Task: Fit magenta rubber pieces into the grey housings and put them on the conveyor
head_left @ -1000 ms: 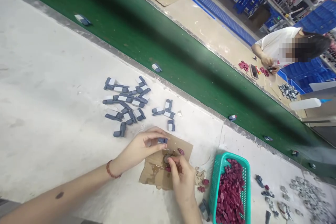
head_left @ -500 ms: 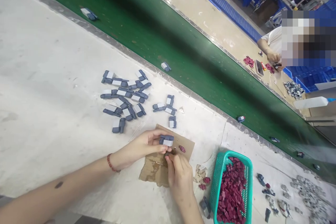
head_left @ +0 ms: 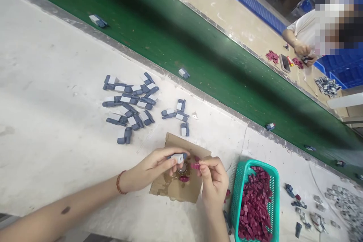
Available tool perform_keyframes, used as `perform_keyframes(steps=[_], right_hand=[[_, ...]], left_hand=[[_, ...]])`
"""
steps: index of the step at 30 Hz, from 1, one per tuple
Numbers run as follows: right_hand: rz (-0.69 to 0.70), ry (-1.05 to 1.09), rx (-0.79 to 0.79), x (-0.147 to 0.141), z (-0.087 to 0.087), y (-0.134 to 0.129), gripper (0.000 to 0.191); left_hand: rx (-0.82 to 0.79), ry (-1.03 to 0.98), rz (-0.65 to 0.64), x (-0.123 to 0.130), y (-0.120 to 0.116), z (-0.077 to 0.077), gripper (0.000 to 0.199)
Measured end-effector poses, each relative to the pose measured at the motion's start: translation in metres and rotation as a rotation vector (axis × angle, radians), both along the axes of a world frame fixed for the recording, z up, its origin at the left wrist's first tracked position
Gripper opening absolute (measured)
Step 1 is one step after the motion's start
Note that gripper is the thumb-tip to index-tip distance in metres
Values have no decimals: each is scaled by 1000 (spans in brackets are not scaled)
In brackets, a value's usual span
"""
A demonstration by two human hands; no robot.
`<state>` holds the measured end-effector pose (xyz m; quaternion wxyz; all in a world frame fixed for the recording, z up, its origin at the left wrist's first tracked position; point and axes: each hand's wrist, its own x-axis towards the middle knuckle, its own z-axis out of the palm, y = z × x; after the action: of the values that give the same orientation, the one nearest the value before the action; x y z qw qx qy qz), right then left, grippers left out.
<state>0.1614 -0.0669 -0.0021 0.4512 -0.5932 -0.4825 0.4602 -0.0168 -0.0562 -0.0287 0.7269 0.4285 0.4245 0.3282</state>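
The blue-and-white piece [head_left: 178,158] is pinched in my left hand [head_left: 159,166], above the cardboard [head_left: 190,193]; my right hand [head_left: 214,181] pinches a dark-red piece [head_left: 195,166] near it. Right of my right wrist stands the green basket [head_left: 236,196]. Beyond the cardboard, the pale surface [head_left: 70,121] reaches to the conveyor belt [head_left: 141,34], well apart from both hands.

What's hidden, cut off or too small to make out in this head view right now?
Head view:
- Far side of the blue-grey and white plastic piece: covered by the left hand.
- Gripped end of the small dark red piece: under fingertips of the right hand.
- Near end of the green mesh plastic basket: cut by the lower edge.
- What the co-worker's hands hold: too small, blurred.
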Motion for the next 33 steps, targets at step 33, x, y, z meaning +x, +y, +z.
perform_keyframes(steps=[33], right_hand=[[-58,-753,43,113,29,-33,17]], left_hand=[[558,526,-380,24,30,29,37]])
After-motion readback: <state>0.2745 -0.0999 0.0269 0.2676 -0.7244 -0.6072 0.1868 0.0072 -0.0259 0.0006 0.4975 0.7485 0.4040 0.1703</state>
